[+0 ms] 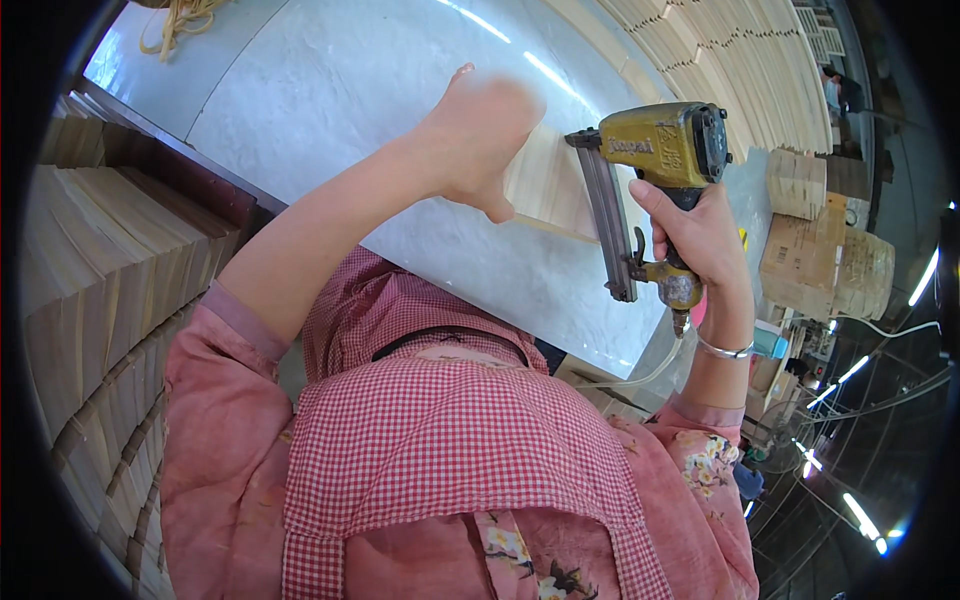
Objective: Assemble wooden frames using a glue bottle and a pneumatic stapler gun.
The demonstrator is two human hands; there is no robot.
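Observation:
My right hand (700, 235) grips the handle of a yellow pneumatic nail gun (660, 150), its dark magazine hanging down and an air hose running from its base. The gun's nose points at a pale wooden board (548, 185) lying on the white worktop (330, 90). My left hand (480, 135) presses flat on that board, fingers together, thumb down at the board's near edge. It is slightly blurred.
Stacks of wooden slats (110, 270) stand at my left. More pale boards (740, 60) are piled along the far right of the worktop. Cardboard boxes (825, 265) sit to the right. A bundle of string (180, 20) lies at the far left corner.

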